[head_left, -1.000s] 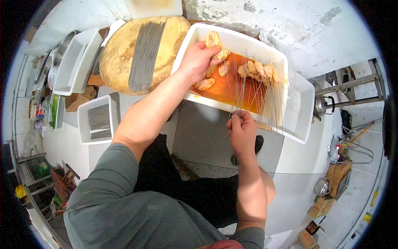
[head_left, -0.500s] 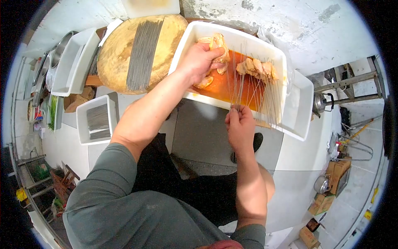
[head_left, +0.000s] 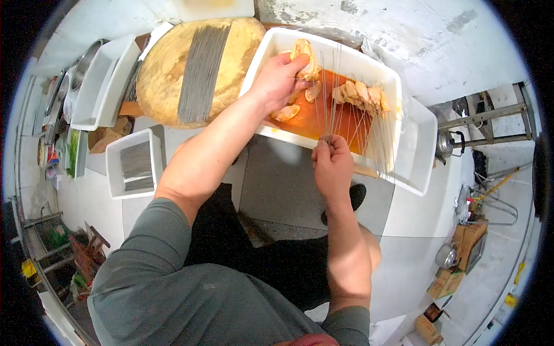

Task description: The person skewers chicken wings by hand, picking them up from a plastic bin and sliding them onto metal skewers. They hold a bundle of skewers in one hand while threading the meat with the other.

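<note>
I see the left hand [head_left: 276, 81] inside the white tub [head_left: 352, 57], fingers closed around a meat piece [head_left: 307, 57] by the tub's far wall. The right hand [head_left: 330, 164] — at the tub's near rim — pinches thin skewers [head_left: 330, 98] tight, their tips over the orange sauce [head_left: 306, 121].

The left arm stretches forward and across to the right, its forearm bare and nearly straight from elbow to wrist. The left hand [head_left: 276, 78] lies palm down, knuckles up, with its fingers [head_left: 297, 62] curled shut in a grip at the far end of the reach. The right arm is bent closer to the body, its forearm rising steeply to a straight wrist. The right hand [head_left: 330, 164] is upright and half-closed, thumb and fingertips [head_left: 326, 141] pinched together at its top. The two hands are near each other but apart.
</note>
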Demonstrator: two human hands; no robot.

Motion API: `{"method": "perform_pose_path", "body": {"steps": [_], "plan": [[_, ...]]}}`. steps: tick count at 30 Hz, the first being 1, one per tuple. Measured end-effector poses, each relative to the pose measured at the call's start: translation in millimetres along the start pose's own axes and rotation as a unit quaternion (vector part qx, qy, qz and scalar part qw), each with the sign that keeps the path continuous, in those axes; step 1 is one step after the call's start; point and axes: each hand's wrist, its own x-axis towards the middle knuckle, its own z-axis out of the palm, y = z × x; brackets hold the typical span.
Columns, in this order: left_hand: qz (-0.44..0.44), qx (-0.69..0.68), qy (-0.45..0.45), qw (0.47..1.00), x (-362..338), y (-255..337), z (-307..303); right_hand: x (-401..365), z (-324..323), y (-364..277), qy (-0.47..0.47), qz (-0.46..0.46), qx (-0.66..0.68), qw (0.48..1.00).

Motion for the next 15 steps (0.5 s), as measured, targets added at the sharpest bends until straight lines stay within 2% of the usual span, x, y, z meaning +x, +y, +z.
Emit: {"method": "perform_pose_path", "body": {"steps": [6, 15], "plan": [[-0.011, -0.04, -0.038, 0.998, 4.6, -8.3, -4.4, 5.9, 8.9, -7.3, 0.025, 0.011, 0.013, 1.0], [-0.039, -0.003, -0.012, 0.999, 1.1, -10.6, -3.0, 14.3, 8.6, -16.0, 0.016, -0.011, -0.016, 1.0]]}}
